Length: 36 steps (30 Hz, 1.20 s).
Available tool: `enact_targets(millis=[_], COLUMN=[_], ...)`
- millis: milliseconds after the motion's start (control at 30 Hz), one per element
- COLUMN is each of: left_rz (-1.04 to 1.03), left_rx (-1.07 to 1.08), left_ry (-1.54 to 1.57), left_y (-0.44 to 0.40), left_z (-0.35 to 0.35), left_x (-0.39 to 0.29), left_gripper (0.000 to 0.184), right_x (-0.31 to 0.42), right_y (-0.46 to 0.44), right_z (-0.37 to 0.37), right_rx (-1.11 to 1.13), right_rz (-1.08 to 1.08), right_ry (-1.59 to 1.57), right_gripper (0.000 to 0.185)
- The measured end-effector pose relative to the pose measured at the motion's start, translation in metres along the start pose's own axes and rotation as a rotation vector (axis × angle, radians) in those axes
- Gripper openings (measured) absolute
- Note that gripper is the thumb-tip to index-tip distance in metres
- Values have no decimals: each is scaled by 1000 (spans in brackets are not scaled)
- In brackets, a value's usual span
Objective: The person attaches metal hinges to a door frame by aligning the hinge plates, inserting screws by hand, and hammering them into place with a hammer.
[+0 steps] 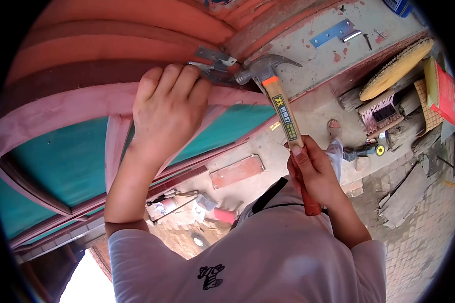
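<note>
My right hand [316, 171] is closed round the handle of a claw hammer [283, 108], which has a wooden shaft, a red grip end and a steel head. The hammer head is beside a metal hinge [215, 55] at the edge of the red woodwork. Just left of that hinge, my left hand [173, 103] is closed, its fingers curled over the edge of a pinkish-red wooden frame [81, 98] with green panels. The fingertips are hidden behind the knuckles. A loose hinge [333, 33] and several screws [367, 41] lie on the pale, paint-spotted ledge [308, 55].
Below on the ground are a red board [236, 171], a power tool [360, 151], a pink-white rack [382, 113] and rough logs [412, 103]. A round yellow woven pad [397, 68] leans near the ledge. A blue container [399, 6] stands at the top right.
</note>
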<state>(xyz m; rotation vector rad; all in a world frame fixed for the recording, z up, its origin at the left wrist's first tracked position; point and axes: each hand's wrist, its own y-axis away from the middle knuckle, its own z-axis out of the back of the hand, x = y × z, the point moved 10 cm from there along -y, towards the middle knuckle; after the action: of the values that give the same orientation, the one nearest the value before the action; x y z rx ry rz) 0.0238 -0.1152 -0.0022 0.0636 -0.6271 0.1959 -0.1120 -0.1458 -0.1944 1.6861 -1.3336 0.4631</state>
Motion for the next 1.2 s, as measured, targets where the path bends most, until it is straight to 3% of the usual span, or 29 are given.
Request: enact_targets(millis=[100,333,433,467,500,567,800,900,933,1033,1167,1200], left_rz=[-7,-29,-39,-41,-47,-70,-126,-123,-129,-148,-160,-162], left_rx=[-10,-36,-42,-26,-11,-62,-197,-148,-168,-204,-169,-164], left_ry=[-1,-17,-28,-36,-42,-30,-36,-24,-24,-26,-6,0], left_y=[0,1,2,2,2,4,6,5,6,6,7,7], left_z=[1,3,2,1,0,4,8,8,10,10,9,9], left_x=[-1,-1,1,0,-2,-3,-5,-7,-7,-7,-6,-6], left_gripper=[16,14,13,12,12,11,11,11,11,11,10,10], right_x=[1,8,-15,-26,-27,-23,-30,-24,-15,2,1,-10], right_y=[4,30,19,6,-4,-13,15,-13,-14,8,33,29], right_z=[1,15,-9,-21,-39,-34,-28,-41,-32,-27,-5,-9], right_rx=[-35,-337,-318,-262,-50,-86,-337,-128,-97,-144,-386,-439], right_rz=[-11,388,369,282,107,98,402,113,112,213,479,461], right_ry=[-78,-262,-214,-69,-108,-136,-256,-184,-159,-113,-293,-292], right_gripper=[32,30,26,21,27,26,21,25,26,26,24,23])
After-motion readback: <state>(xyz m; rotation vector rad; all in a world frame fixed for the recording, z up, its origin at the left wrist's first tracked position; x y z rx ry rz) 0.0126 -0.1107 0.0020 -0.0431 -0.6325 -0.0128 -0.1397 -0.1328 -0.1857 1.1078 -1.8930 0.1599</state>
